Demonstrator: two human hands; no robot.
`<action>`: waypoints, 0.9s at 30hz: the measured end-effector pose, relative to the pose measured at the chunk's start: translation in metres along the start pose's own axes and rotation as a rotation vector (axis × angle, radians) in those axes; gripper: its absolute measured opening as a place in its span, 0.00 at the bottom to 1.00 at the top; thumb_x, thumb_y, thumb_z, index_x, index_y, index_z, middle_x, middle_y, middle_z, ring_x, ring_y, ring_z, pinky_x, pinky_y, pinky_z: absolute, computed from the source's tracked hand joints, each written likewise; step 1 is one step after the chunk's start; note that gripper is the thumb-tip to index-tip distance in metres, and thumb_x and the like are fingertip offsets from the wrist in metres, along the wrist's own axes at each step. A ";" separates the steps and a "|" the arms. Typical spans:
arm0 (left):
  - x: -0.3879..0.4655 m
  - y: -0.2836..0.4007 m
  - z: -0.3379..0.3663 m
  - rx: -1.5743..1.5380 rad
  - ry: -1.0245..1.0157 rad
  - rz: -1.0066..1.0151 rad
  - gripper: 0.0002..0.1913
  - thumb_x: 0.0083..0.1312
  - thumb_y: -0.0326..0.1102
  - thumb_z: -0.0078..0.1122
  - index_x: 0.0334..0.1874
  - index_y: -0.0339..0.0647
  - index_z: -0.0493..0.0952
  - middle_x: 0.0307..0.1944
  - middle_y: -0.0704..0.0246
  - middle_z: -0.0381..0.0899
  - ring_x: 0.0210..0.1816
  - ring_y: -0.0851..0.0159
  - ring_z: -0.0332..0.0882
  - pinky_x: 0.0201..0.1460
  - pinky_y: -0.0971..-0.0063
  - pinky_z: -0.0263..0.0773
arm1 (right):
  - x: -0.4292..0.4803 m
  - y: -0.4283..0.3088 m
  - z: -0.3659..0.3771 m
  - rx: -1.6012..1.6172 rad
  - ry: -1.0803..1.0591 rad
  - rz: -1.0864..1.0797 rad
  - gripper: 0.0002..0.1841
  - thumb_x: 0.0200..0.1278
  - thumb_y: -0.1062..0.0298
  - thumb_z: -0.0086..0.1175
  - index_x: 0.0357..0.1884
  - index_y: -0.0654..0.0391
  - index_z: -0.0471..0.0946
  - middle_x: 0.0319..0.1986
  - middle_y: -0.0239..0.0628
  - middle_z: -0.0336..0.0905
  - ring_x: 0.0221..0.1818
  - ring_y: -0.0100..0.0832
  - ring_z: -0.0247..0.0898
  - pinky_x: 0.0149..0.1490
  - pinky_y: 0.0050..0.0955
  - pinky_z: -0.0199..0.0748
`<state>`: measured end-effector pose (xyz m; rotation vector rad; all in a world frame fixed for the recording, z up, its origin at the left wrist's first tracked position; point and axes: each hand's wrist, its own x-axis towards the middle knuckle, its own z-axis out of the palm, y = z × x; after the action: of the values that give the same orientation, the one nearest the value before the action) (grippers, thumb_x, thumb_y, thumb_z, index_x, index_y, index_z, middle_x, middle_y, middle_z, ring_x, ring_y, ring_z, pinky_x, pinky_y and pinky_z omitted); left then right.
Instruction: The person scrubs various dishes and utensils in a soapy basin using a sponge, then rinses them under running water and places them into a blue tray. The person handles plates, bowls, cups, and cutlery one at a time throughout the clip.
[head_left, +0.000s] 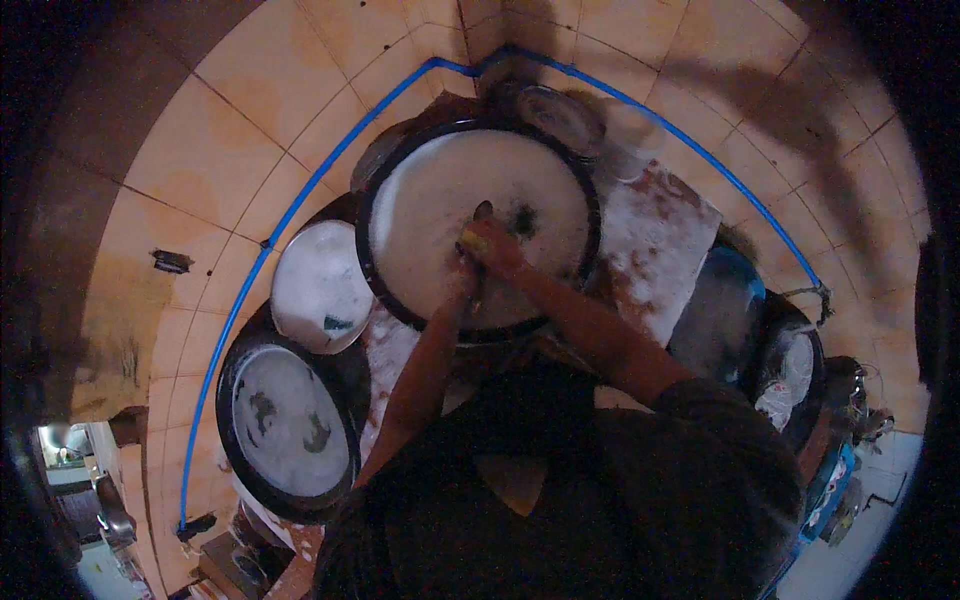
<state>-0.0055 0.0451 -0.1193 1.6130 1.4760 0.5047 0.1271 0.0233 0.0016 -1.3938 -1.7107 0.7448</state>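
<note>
Both of my hands meet over a large round black tub (589, 247) filled with pale, foamy liquid. My right hand (498, 247) is closed around a small yellowish thing (472, 241) that looks like a sponge. From the top of that grip sticks out a dark, rounded tip (484, 208), perhaps the bowl of a spoon. Just below, my left hand (465, 279) seems to hold the lower end of the same utensil; the fingers are blurred. A dark patch (523, 217) shows in the foam right of my hands.
Left of the tub stand a pale metal basin (319, 270) and a black tub of foamy water (346, 439). On the right are a dark blue basin (716, 315) and another black tub (814, 360). White foam or powder coats the reddish surface (652, 240). A blue pipe (315, 180) follows the tiled wall.
</note>
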 end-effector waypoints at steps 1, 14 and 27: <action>-0.002 0.005 0.001 -0.008 -0.012 0.002 0.28 0.73 0.53 0.33 0.67 0.39 0.58 0.60 0.60 0.67 0.57 0.59 0.68 0.60 0.64 0.64 | -0.005 0.006 -0.002 -0.054 0.043 0.009 0.27 0.56 0.52 0.59 0.55 0.57 0.73 0.55 0.49 0.70 0.59 0.48 0.63 0.64 0.41 0.60; -0.026 0.005 -0.029 -0.018 0.012 -0.007 0.28 0.70 0.56 0.36 0.60 0.39 0.65 0.51 0.63 0.71 0.50 0.61 0.71 0.54 0.66 0.68 | -0.038 0.082 -0.034 -0.299 -0.174 0.217 0.21 0.57 0.59 0.57 0.51 0.59 0.74 0.47 0.47 0.75 0.47 0.47 0.72 0.55 0.43 0.70; -0.003 0.082 -0.048 -0.255 0.168 0.309 0.29 0.68 0.60 0.40 0.53 0.38 0.71 0.43 0.66 0.76 0.43 0.63 0.74 0.47 0.67 0.71 | -0.029 -0.074 -0.041 -0.023 0.082 -0.140 0.22 0.55 0.63 0.56 0.53 0.57 0.74 0.48 0.47 0.73 0.49 0.48 0.72 0.53 0.43 0.70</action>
<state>0.0050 0.0645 -0.0273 1.6284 1.2251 0.9838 0.1267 -0.0234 0.0781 -1.2873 -1.7376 0.5848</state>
